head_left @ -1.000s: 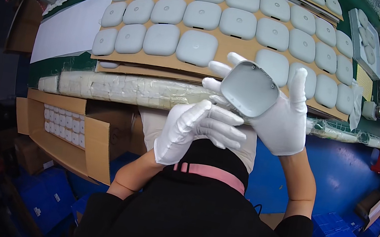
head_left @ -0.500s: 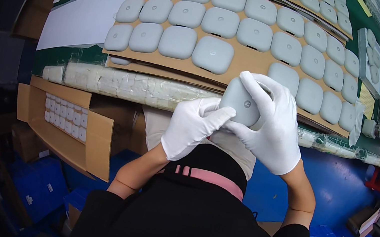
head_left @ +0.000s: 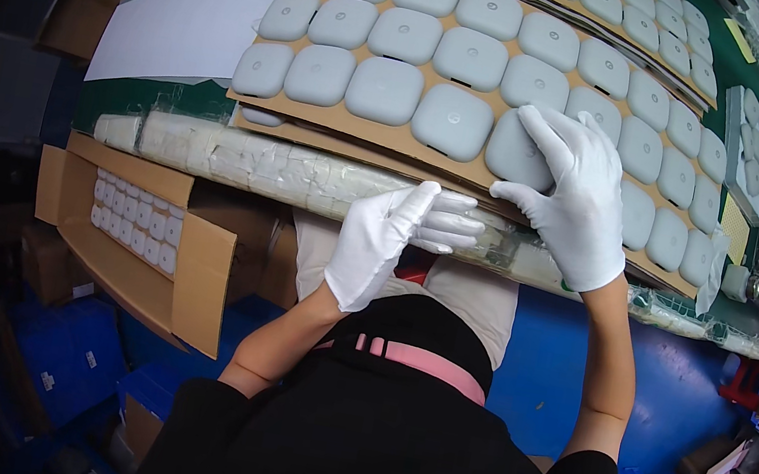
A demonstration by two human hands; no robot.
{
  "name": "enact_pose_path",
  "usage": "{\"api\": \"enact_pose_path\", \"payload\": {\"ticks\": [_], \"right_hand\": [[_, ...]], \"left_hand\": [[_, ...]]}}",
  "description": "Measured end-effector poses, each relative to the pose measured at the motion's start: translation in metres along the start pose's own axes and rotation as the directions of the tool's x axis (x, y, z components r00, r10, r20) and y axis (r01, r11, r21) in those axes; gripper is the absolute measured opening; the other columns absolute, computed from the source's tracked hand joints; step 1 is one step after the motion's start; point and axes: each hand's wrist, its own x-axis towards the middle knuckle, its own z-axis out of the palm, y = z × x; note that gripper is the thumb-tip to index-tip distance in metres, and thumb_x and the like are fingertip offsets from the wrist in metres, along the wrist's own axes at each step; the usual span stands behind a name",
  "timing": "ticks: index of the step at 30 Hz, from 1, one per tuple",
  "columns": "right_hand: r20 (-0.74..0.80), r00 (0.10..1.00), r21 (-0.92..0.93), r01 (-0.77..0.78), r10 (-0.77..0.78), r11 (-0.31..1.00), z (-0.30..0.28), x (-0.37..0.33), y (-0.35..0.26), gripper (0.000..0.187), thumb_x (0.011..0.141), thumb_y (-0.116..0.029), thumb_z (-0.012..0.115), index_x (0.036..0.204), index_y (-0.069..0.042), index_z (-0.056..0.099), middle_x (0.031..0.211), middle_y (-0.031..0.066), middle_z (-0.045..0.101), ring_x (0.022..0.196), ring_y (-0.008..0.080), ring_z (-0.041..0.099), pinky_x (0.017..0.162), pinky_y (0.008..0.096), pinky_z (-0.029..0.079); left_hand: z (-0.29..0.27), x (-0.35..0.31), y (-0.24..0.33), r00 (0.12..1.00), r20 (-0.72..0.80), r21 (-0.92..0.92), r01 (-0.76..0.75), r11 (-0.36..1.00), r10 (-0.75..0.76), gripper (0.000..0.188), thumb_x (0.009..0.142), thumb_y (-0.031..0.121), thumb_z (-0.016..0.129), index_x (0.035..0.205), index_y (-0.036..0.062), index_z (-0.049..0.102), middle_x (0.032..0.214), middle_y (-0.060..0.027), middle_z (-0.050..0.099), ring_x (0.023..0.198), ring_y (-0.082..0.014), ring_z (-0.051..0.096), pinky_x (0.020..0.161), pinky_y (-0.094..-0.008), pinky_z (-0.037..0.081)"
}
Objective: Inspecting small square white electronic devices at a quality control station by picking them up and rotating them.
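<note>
My right hand (head_left: 578, 196), in a white glove, grips a rounded square pale grey plastic case (head_left: 519, 152). The case lies in the near row on a brown cardboard sheet (head_left: 337, 133), beside another grey case (head_left: 453, 122) to its left. Thumb and fingers span its near and far edges. My left hand (head_left: 399, 239), gloved too, hovers in front of the wrapped table edge. Its fingers are stretched out and hold nothing. Rows of like cases cover the sheet; my right hand hides part of some of them.
Behind lies a second sheet of cases (head_left: 604, 0). A white sheet (head_left: 183, 25) is at the left of the green table. An open carton (head_left: 203, 287) with small pale items stands below left. At right is a white tray (head_left: 757, 197). Plastic wrapping (head_left: 241, 160) covers the table edge.
My right hand has moved the grey case forward from above the table edge into the gap in the near row. My left hand has let go of it, its fingers now straightened.
</note>
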Motion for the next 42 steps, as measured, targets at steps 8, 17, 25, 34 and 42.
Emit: {"api": "enact_pose_path", "payload": {"ticks": [8, 17, 25, 34, 42], "right_hand": [[-0.003, 1.000, 0.052, -0.002, 0.002, 0.999, 0.003, 0.002, -0.007, 0.064, 0.065, -0.014, 0.082, 0.126, -0.010, 0.064, 0.122, 0.0059, 0.066, 0.111, 0.0267, 0.059, 0.112, 0.0430, 0.037], [-0.047, 0.998, 0.149, -0.024, 0.032, 0.989, 0.013, 0.002, -0.018, 0.058, 0.068, -0.015, 0.082, 0.122, -0.008, 0.064, 0.118, 0.0042, 0.067, 0.109, 0.0243, 0.060, 0.110, 0.0428, 0.039], [-0.042, 0.993, 0.001, 0.112, -0.112, 0.994, 0.026, 0.036, -0.054, 0.041, 0.076, -0.010, 0.076, 0.116, -0.008, 0.068, 0.108, 0.0043, 0.069, 0.101, 0.0228, 0.061, 0.110, 0.0417, 0.038], [-0.018, 0.977, 0.070, 0.214, -0.213, 0.974, 0.034, 0.032, -0.057, 0.033, 0.080, -0.009, 0.073, 0.112, -0.008, 0.067, 0.098, 0.0025, 0.067, 0.088, 0.0199, 0.061, 0.113, 0.0417, 0.035], [-0.028, 0.967, 0.127, 0.253, -0.251, 0.959, 0.029, 0.022, -0.067, 0.037, 0.077, -0.007, 0.075, 0.113, -0.008, 0.068, 0.097, 0.0035, 0.067, 0.088, 0.0190, 0.062, 0.112, 0.0421, 0.037]], "left_hand": [[-0.019, -0.007, 0.003, 1.000, -0.019, 0.063, -0.003, 0.998, 0.004, 0.050, 0.107, 0.029, 0.037, 0.117, -0.0136, 0.060, 0.101, -0.0259, 0.071, 0.088, -0.0309, 0.073, 0.083, -0.0317, 0.058], [-0.034, -0.012, 0.001, 1.000, -0.024, 0.065, -0.017, 0.998, 0.019, 0.049, 0.107, 0.029, 0.038, 0.117, -0.0130, 0.061, 0.102, -0.0255, 0.071, 0.088, -0.0302, 0.073, 0.083, -0.0314, 0.058], [-0.039, -0.015, 0.001, 0.995, -0.096, -0.008, -0.035, 0.999, 0.034, 0.040, 0.106, 0.026, 0.043, 0.119, -0.0079, 0.061, 0.105, -0.0192, 0.071, 0.094, -0.0240, 0.072, 0.086, -0.0283, 0.057], [-0.047, -0.009, -0.010, 0.983, -0.156, -0.088, -0.114, 0.990, 0.099, 0.029, 0.100, 0.015, 0.056, 0.120, -0.0068, 0.060, 0.106, -0.0184, 0.070, 0.092, -0.0184, 0.070, 0.084, -0.0239, 0.056], [-0.030, -0.015, 0.003, 0.961, -0.221, -0.038, -0.181, 0.983, 0.169, 0.028, 0.090, 0.003, 0.069, 0.115, -0.0060, 0.063, 0.102, -0.0144, 0.072, 0.086, -0.0126, 0.069, 0.076, -0.0200, 0.055]]}}
